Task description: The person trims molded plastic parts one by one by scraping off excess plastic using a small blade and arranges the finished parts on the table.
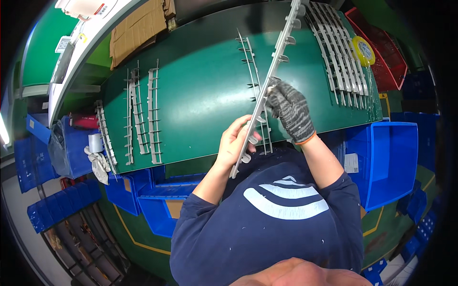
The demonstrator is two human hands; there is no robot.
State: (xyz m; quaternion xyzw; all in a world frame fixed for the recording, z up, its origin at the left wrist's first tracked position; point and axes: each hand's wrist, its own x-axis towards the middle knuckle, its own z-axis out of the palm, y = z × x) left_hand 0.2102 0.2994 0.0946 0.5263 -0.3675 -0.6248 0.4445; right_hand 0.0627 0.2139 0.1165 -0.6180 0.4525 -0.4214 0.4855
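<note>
A long grey strip with small rounded tabs along one side [279,47] slants across in front of me, from the top of the view down to my chest. Near its lower end, my bare left hand [232,143] grips it, fingers curled round behind. My right hand [292,109], in a grey knitted glove with an orange cuff, is closed on the strip higher up, thumb and fingertips pinched at its edge. What else those fingertips may hold is too small to make out. Beneath, another tabbed strip [254,71] lies on the green table [205,81], partly covered by the held one.
Several similar strips [153,114] lie at the table's left, with more side by side [341,57] at the right. Beside those are a yellow tape roll [364,51] and a red bin [400,71]. A blue bin [391,164] stands right; cardboard [138,33] lies at the back.
</note>
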